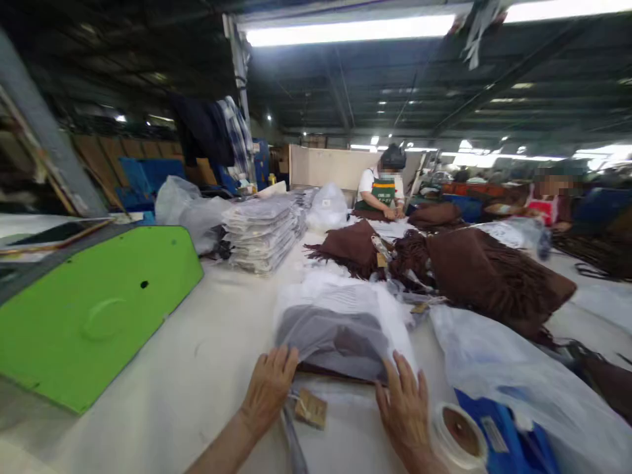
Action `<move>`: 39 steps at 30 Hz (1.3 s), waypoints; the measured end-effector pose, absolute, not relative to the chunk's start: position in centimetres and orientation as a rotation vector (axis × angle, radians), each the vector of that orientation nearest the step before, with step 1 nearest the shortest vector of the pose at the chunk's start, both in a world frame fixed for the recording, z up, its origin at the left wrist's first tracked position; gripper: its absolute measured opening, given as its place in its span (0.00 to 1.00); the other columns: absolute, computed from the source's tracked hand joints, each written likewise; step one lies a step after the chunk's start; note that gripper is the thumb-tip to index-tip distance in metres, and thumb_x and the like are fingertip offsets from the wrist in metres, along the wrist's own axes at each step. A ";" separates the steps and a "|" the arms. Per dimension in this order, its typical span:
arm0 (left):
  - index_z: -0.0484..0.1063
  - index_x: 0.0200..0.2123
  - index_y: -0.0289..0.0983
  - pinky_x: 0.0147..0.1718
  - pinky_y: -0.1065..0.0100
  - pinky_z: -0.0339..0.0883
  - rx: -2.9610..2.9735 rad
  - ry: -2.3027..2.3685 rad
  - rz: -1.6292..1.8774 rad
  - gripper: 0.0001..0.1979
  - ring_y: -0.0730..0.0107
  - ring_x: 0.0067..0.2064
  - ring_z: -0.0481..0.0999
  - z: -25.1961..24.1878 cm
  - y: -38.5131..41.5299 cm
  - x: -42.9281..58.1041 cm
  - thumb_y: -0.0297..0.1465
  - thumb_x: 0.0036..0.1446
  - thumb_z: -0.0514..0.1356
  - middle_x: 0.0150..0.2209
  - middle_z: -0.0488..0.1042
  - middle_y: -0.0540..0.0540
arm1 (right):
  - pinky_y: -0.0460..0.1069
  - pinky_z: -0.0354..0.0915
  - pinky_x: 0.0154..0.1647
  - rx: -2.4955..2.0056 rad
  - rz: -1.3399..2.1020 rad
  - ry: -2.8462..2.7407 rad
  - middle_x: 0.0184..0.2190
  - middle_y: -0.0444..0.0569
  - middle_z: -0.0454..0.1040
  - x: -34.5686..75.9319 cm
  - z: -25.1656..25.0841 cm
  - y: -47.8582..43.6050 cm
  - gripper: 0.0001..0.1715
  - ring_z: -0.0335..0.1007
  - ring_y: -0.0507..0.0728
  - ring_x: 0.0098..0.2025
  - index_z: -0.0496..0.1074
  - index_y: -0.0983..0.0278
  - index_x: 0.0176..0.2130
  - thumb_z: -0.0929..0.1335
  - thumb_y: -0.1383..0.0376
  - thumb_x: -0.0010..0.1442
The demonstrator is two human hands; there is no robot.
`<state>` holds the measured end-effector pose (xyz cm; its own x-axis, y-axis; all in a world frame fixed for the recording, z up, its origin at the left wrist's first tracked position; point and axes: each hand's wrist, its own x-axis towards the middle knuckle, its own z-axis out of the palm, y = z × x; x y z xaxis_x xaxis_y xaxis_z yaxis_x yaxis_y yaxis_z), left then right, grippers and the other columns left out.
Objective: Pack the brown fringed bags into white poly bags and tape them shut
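A folded brown fringed cloth, perhaps a scarf, lies partly inside a translucent plastic bag on the white table. The near edge of the bag is between my two hands. My left hand has its fingers closed over the bag's near left corner, the thumb hidden. At the near right corner rests my right hand, its fingers stretched and spread on the plastic. A small brown card tag lies just in front of the cloth, beside my left hand. White sheets lie under and behind the bag.
On the right sit a tape roll, a blue tape dispenser and loose plastic bags. Brown fringed cloths are piled behind. A stack of bagged items and a green panel stand left. A co-worker works across the table.
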<state>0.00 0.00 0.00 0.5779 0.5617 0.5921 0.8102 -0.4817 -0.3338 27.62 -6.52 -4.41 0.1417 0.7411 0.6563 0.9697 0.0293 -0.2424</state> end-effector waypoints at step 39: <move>0.69 0.49 0.36 0.41 0.63 0.58 -2.254 -0.350 -0.494 0.16 0.67 0.43 0.68 -1.7 0.7 8.5 0.32 0.57 0.55 0.43 0.74 0.44 | 0.51 0.64 0.48 -1.902 0.570 -1.181 0.45 0.55 0.73 29.9 -3.2 -7.2 0.31 0.71 0.60 0.46 0.69 0.69 0.49 0.57 0.56 0.51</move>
<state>8.45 0.66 -1.69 0.8862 0.0921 0.4540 0.3979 -0.6534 -0.6440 29.92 -7.16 -3.24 0.4608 0.8867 0.0376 0.5223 -0.2367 -0.8193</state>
